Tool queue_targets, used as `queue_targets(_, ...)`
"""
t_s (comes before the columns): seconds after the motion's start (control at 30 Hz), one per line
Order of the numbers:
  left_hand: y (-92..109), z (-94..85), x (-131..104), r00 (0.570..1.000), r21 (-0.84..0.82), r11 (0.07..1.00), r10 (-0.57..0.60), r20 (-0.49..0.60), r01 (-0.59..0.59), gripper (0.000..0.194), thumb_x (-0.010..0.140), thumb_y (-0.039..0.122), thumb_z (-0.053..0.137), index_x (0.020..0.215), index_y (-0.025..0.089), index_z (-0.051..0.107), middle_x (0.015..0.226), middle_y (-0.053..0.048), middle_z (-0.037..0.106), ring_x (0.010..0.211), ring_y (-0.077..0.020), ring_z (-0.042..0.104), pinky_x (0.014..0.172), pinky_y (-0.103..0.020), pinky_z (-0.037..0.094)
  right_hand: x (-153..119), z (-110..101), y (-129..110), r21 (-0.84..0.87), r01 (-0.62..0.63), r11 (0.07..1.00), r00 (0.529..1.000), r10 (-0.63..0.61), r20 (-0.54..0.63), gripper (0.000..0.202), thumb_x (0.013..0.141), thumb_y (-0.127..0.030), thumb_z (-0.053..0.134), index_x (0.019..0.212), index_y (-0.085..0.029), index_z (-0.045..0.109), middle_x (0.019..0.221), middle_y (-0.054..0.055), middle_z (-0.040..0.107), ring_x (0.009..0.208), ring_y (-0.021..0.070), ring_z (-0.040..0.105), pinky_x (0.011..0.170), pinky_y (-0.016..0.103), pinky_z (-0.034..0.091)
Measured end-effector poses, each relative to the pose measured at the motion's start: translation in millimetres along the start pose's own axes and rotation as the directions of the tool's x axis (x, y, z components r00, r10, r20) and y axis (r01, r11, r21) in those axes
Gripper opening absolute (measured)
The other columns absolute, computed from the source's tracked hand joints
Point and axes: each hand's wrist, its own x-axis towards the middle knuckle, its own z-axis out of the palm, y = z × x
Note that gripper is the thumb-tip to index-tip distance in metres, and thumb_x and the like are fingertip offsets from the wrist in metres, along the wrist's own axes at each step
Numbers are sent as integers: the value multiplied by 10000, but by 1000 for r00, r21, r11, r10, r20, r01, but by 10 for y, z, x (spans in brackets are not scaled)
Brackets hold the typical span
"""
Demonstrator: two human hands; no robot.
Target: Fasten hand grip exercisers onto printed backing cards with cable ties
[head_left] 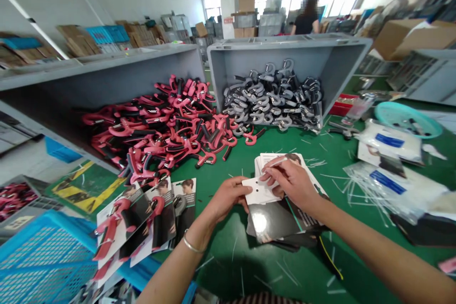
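Note:
My left hand [230, 195] grips the left edge of a printed backing card [274, 218], thumb on top near small punched holes. My right hand [294, 183] is over the card's white upper part, fingers pinched together; a thin pale strip may be between them, but I cannot make it out. Under both hands is a stack of cards [260, 164]. To the left, cards carrying pink-and-black hand grippers [156, 216] and a grey hand gripper [180, 206] overlap at the table edge and a blue basket [46, 247].
One grey crate [142, 57] spills pink hand grippers [178, 123]; another crate [270, 43] holds grey ones [263, 99]. White plastic strips [366, 194] lie scattered on the green table [228, 256]. Plastic bags [395, 140], a turquoise dish [383, 111] and yellow-handled pliers [331, 259] lie right. A person stands behind.

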Motion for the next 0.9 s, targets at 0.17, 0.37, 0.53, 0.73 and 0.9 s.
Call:
queue_targets(0.17,-118,17,35,990,-48,993,103,-96,-108,333,858,417,647,1022,133,704,801,-49,666,654,-148,604,590,-259,517,23,46,188,-109,34,993,997,-27,69,153,1008,-310,474,960,-213,582,840,24,716,769,166,682,739,309,521)
queue_targets(0.37,-375,91,91,934,-77,968,209,-291,-240,437,924,545,495,1037,178,704,862,-52,678,767,-179,603,718,-274,480,60,73,210,-252,197,947,969,-149,199,118,977,-272,540,930,-216,632,923,46,653,900,202,590,829,344,451)
queue_targets(0.53,-453,104,132,930,42,967,252,-268,-250,323,823,477,665,952,181,673,879,-36,683,813,-187,607,767,-274,469,115,76,231,-230,192,954,967,-145,208,127,961,-253,563,873,-213,645,918,39,623,906,196,580,836,338,445)
queue_targets(0.73,-448,90,96,881,217,932,349,-318,-291,176,750,315,728,806,194,613,741,18,594,719,-152,539,697,-243,428,109,31,260,-141,112,984,977,-84,196,116,927,-280,603,865,-211,672,900,31,629,874,186,601,768,316,477)
queue_targets(0.9,-445,-66,-321,916,478,835,378,-136,-273,119,868,245,621,840,198,727,850,-41,639,842,-196,574,810,-286,429,56,-43,290,39,-113,993,963,100,248,159,941,-331,556,952,-210,658,930,12,621,529,93,522,456,238,408)
